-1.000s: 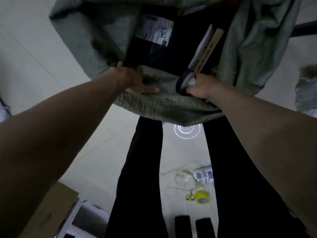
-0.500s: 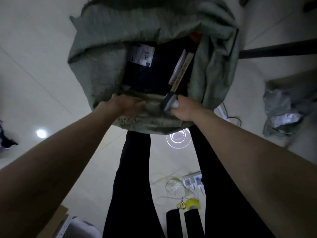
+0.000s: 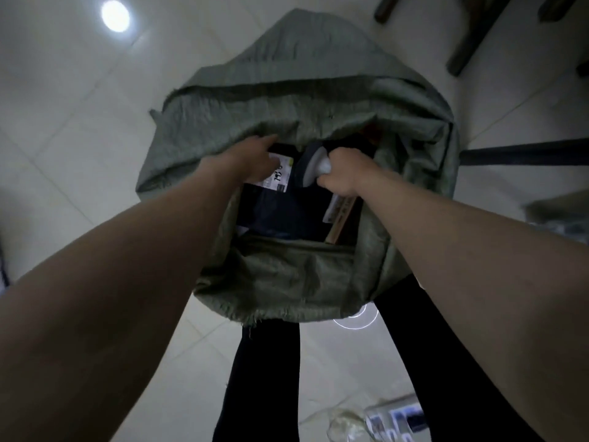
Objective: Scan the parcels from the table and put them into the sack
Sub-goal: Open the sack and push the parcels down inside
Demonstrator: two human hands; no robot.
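Inside the sack (image 3: pixel 287 275), left hand (image 3: pixel 255 159) touches a labelled parcel (image 3: pixel 280 199), fingers loose; right hand (image 3: pixel 342 170) grips the scanner (image 3: pixel 314 169).

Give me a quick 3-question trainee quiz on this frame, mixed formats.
1. True or false: the right hand grips the scanner.
2. Where does the left hand reach? A) the floor B) inside the sack, at the labelled parcel C) a table
3. Fill in: the sack stands on the ____.

Key: 1 true; 2 B; 3 floor.
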